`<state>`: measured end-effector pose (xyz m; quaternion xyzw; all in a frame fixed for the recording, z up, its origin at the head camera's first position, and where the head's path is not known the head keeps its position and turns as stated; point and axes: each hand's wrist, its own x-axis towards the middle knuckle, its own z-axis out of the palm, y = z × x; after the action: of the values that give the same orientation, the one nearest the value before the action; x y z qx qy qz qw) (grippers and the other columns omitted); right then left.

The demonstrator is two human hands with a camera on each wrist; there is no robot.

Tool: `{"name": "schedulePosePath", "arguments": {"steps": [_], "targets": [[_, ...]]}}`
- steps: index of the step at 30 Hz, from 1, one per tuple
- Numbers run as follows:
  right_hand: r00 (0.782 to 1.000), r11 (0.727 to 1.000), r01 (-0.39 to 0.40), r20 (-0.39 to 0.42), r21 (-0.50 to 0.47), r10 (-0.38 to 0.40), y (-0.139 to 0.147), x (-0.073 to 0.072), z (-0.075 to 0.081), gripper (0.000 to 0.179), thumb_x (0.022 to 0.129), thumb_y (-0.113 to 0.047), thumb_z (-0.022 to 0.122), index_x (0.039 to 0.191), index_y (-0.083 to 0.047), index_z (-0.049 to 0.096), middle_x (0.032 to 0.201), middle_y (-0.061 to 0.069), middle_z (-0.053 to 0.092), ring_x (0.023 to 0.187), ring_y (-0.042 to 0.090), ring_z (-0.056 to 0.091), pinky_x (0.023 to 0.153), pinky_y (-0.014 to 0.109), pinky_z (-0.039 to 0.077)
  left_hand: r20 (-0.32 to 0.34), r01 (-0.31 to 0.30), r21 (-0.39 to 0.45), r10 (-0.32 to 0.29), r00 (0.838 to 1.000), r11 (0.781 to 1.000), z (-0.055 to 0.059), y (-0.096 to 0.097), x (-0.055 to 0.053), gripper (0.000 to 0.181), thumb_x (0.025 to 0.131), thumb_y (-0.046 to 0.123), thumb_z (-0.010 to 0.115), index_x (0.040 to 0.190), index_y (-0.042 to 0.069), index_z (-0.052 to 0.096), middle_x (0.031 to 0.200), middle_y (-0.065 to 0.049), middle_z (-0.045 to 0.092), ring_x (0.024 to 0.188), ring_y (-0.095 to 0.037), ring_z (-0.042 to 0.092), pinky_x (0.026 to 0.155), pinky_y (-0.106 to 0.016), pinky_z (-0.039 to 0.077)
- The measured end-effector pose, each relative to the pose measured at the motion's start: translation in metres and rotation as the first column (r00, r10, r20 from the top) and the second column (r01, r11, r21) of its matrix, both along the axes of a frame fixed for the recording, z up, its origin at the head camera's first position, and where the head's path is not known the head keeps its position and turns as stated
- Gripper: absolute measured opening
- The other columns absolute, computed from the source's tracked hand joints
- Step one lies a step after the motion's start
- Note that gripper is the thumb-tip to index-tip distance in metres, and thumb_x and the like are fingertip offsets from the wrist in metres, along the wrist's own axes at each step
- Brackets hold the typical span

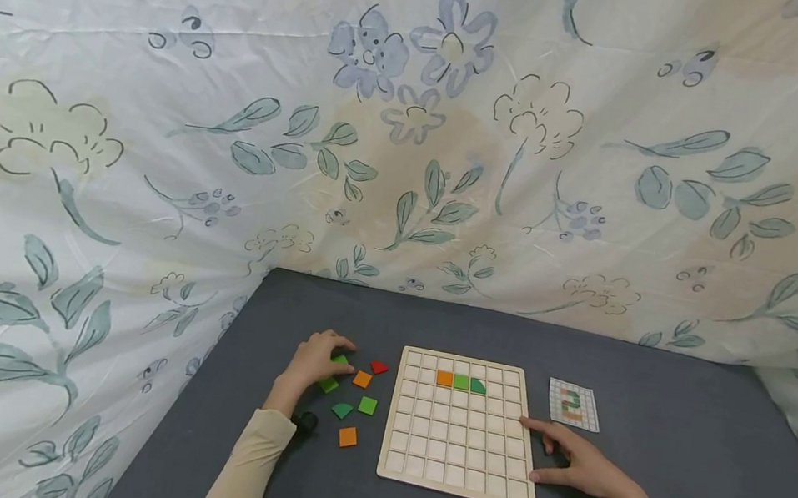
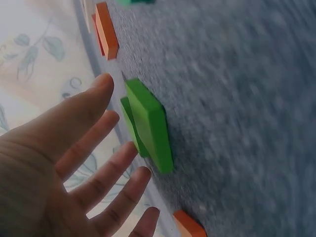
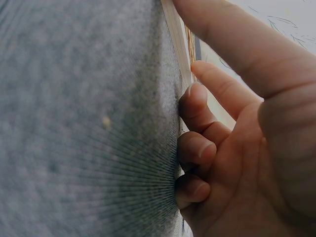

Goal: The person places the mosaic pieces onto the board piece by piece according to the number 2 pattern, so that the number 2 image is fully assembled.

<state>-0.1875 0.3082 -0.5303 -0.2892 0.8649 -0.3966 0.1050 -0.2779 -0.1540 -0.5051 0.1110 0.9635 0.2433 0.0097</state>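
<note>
Left grip wide beside green pieces, right grip against board.

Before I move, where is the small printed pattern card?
In the head view, the pattern card lies on the dark table to the right of the grid board, just beyond the right hand.

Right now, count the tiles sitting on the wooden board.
3, side by side on the board, second row from the far edge: orange square left, light green square middle, dark green rounded piece right. None looks hidden.
</note>
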Motion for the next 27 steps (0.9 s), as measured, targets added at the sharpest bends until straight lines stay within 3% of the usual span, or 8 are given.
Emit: {"name": "schedulePosePath", "arguments": {"steps": [16,27], "targets": [[1.000,1.000,0.005,0.002,0.003,-0.005,0.002,-0.001,-0.002,0.071,0.078,-0.031,0.073,0.138,-0.009,0.043,0.084,0.004,0.041,0.071,0.012,0.037,0.052,0.025,0.029,-0.011,-0.020,-0.050,0.020,1.000,0.999,0.001,-0.014,0.002,0.038,0.073,0.030,0.078,0.107,0.016,0.069,0.116,-0.012,0.056,0.108,-0.037,0.049,0.088,-0.059,0.039],[0.999,1.000,-0.020,-0.044,-0.007,0.020,0.003,-0.002,-0.002,0.070,0.079,-0.028,0.073,0.138,-0.005,0.043,0.083,0.005,0.041,0.072,0.013,0.038,0.052,0.025,0.029,-0.016,-0.049,-0.048,0.049,0.999,0.998,0.000,-0.020,0.003,0.029,0.073,0.030,0.079,0.098,0.016,0.070,0.116,-0.011,0.055,0.106,-0.036,0.048,0.086,-0.057,0.041]]}}
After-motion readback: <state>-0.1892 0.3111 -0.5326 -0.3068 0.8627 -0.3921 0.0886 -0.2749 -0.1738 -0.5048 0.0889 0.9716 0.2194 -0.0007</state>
